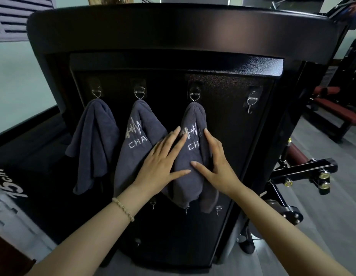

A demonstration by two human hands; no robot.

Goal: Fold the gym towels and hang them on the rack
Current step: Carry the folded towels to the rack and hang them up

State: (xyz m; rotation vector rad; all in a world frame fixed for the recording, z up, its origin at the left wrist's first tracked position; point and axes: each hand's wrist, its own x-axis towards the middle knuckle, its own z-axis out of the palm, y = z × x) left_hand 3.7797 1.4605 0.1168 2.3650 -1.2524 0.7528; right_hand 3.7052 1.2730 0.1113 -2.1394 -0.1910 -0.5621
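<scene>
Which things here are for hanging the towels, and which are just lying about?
For the job: left towel, middle towel, right towel, spare hook, rack, left hand, right hand.
Just lying about: red bench, black frame, blinds.

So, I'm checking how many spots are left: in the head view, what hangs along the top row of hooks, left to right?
plain grey towel → first logo towel → second logo towel → empty hook
</scene>
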